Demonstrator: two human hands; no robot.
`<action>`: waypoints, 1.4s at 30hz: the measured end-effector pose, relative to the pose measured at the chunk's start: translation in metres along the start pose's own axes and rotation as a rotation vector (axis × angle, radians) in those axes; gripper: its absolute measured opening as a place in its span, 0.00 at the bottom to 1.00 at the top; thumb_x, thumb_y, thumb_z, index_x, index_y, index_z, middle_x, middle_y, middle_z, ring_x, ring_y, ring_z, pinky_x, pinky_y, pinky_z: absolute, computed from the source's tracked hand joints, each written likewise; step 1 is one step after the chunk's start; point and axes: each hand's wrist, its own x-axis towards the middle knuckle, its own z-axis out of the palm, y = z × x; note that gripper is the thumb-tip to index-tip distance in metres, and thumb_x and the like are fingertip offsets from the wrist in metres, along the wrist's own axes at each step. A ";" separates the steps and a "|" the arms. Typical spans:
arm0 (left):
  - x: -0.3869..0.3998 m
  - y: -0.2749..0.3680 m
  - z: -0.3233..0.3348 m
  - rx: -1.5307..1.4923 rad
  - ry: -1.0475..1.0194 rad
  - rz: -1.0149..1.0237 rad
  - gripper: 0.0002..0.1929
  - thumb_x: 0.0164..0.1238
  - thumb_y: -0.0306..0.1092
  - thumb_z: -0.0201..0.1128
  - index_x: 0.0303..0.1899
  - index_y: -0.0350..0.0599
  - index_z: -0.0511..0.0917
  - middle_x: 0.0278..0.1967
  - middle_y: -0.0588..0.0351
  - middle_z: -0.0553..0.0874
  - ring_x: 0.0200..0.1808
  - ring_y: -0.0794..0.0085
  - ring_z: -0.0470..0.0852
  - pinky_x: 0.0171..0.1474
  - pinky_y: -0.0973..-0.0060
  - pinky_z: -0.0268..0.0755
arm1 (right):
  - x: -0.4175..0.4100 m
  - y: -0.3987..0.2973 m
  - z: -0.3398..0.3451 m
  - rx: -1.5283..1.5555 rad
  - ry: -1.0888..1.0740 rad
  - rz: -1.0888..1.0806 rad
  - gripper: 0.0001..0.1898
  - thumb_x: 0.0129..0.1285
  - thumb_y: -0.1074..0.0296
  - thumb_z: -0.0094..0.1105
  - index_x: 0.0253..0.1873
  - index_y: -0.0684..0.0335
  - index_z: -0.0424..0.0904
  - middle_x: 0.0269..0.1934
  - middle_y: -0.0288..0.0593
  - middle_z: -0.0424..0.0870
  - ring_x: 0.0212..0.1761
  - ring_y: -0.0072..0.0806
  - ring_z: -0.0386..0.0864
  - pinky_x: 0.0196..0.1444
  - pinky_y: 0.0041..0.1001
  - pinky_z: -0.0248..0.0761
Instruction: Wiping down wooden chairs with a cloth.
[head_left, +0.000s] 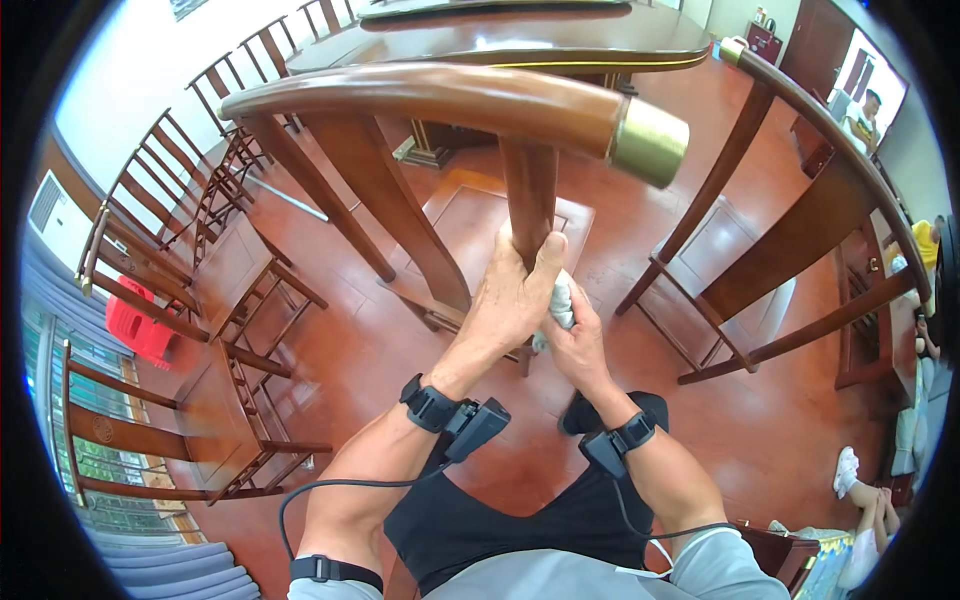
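Observation:
A brown wooden chair stands right in front of me, its curved top rail (420, 94) ending in a brass-coloured cap (651, 142). My left hand (510, 289) is wrapped around the right back post (529, 187) of this chair, thumb up. Just to its right, my right hand (577, 337) holds a crumpled white cloth (561, 300) close against the same post. How much of the cloth touches the wood is hidden by the fingers. Below and behind lie the chair's back splat (390, 202) and its panelled seat (487, 217).
A second wooden chair (795, 247) stands at the right, and several more line the left side, including a near one (127, 435). Beyond is a large glossy table (525, 49). Red plastic stools (139, 322) sit by the curtain. People are at the right edge, one with white shoes (846, 471).

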 end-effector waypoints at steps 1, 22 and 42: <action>-0.002 0.006 -0.004 -0.015 -0.004 0.013 0.30 0.80 0.59 0.55 0.60 0.35 0.70 0.43 0.51 0.82 0.47 0.68 0.80 0.52 0.68 0.75 | -0.001 0.004 -0.004 0.211 -0.044 0.269 0.22 0.72 0.69 0.65 0.67 0.65 0.73 0.53 0.39 0.82 0.54 0.25 0.78 0.58 0.30 0.74; 0.031 0.086 -0.207 0.673 0.492 0.704 0.27 0.65 0.42 0.75 0.62 0.42 0.80 0.58 0.49 0.82 0.61 0.59 0.80 0.64 0.64 0.74 | 0.044 -0.098 0.008 -0.485 0.201 -0.528 0.32 0.56 0.72 0.73 0.66 0.69 0.71 0.55 0.59 0.78 0.55 0.53 0.78 0.57 0.43 0.74; 0.105 0.003 -0.304 0.267 0.695 0.249 0.46 0.69 0.62 0.68 0.73 0.31 0.65 0.58 0.39 0.82 0.57 0.62 0.83 0.48 0.71 0.81 | 0.090 -0.244 -0.008 -0.934 0.138 -0.967 0.32 0.45 0.74 0.75 0.60 0.62 0.80 0.53 0.49 0.81 0.56 0.48 0.80 0.58 0.43 0.71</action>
